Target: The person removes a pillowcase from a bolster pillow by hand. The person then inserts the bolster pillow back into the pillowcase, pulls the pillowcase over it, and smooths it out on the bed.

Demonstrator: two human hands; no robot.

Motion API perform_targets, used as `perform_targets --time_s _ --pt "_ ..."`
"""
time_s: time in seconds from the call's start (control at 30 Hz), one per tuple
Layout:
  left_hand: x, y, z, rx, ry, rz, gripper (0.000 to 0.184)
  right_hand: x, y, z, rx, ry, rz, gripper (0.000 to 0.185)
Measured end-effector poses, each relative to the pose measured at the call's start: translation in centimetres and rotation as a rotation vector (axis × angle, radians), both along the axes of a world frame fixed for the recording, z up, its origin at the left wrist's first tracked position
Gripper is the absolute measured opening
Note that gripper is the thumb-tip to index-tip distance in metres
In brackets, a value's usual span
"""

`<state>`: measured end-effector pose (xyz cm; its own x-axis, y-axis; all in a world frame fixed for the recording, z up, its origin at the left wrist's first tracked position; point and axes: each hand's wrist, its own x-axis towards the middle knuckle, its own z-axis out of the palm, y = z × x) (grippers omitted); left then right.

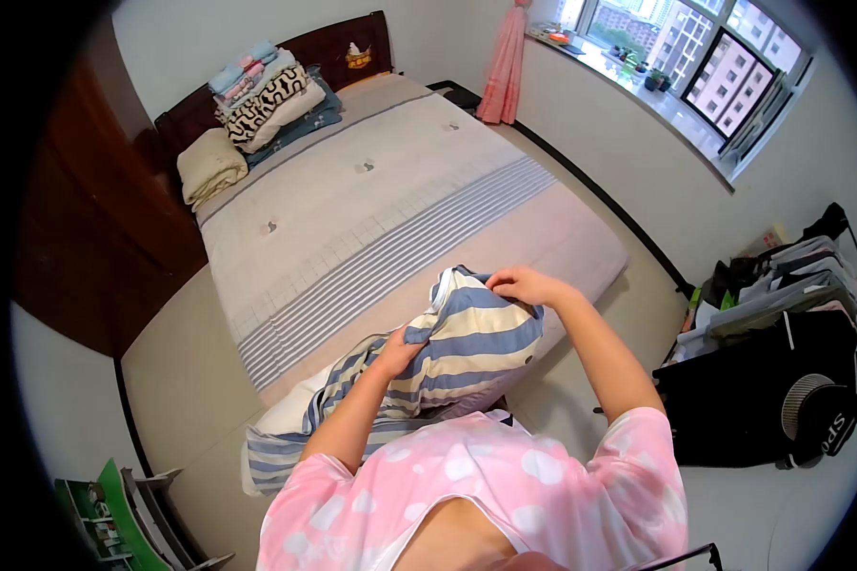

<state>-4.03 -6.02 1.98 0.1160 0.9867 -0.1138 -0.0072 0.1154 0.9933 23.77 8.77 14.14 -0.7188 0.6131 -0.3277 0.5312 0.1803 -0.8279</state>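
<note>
A blue-and-cream striped cloth lies bunched at the foot of the bed, close in front of my body. My left hand is closed on a fold of it near the middle. Farther right, my right hand pinches the cloth's upper edge, fingers bent over it. Between my hands the edge is gathered, with a bit of white lining showing. More of the striped cloth hangs below my left forearm, beside a white padded part. My forearm hides some of the folds.
The bed has a grey-pink striped sheet. Folded bedding and a cream pillow sit by the headboard. A loaded clothes rack stands right, a green-sided shelf lower left. Potted plants line the windowsill.
</note>
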Motion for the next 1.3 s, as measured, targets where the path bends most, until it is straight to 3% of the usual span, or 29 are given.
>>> perform_targets --time_s 0.1,0.2,0.3,0.4,0.47,0.5,0.6,0.67,0.77,0.8,0.87,0.97,1.1,1.17,1.23,1.3 --pt "-1.0 -0.9 -1.4 0.015 -0.038 0.014 0.038 -2.3 0.1 -1.0 0.218 -0.175 -0.022 0.026" --pt "-0.4 -1.8 0.2 0.075 0.026 0.059 0.039 -4.1 -0.7 -1.0 -0.017 0.007 -0.116 0.022" --pt "-1.1 -1.7 -0.8 0.111 0.079 0.041 0.038 -5.8 0.1 -2.4 -0.044 0.025 -0.072 0.021" --pt "-1.1 -1.2 -2.9 0.172 0.115 0.055 0.037 -6.4 0.7 -2.2 0.073 -0.034 -0.177 0.022" --pt "-0.5 -1.5 0.5 0.196 0.207 0.032 0.038 -6.3 1.4 -1.9 0.209 0.001 -0.331 0.021" --pt "-0.2 -0.9 -0.4 0.241 0.249 0.014 0.039 -6.4 1.7 -1.6 0.274 0.018 -0.409 0.020" --pt "2.0 1.4 -6.0 0.347 0.446 0.034 0.042 -8.2 -0.5 0.8 0.484 0.045 -0.357 0.020" --pt "3.8 2.4 -2.8 0.281 0.465 0.028 0.041 -9.3 -2.1 2.5 0.546 0.025 -0.317 0.022" --pt "5.1 4.7 -3.2 0.174 0.531 0.108 0.040 -7.2 -0.2 -1.2 0.529 0.026 -0.345 0.020" --pt "5.3 5.6 -3.9 0.098 0.517 0.149 0.040 -6.1 0.2 -2.5 0.636 0.051 -0.375 0.022" --pt "5.8 6.9 -4.9 -0.008 0.446 0.241 0.041 -3.8 -0.4 -4.9 0.841 0.103 -0.432 0.029" --pt "6.5 8.7 -6.5 0.012 0.362 0.323 0.041 -1.2 -3.0 -6.1 0.831 -0.032 -0.510 0.044" --pt "7.8 11.9 -9.2 -0.011 0.299 0.292 0.044 1.1 -3.0 -13.6 0.535 -0.007 -0.581 0.058" --pt "8.8 13.1 -11.4 -0.052 0.375 0.152 0.052 2.2 -2.2 -16.7 0.471 -0.111 -0.603 0.066" --pt "9.5 13.0 -14.2 -0.099 0.501 0.036 0.060 3.9 -1.3 -23.5 0.443 -0.178 -0.663 0.069" --pt "9.5 12.6 -16.8 -0.123 0.674 -0.083 0.069 5.3 -0.5 -28.7 0.228 -0.227 -0.776 0.073"
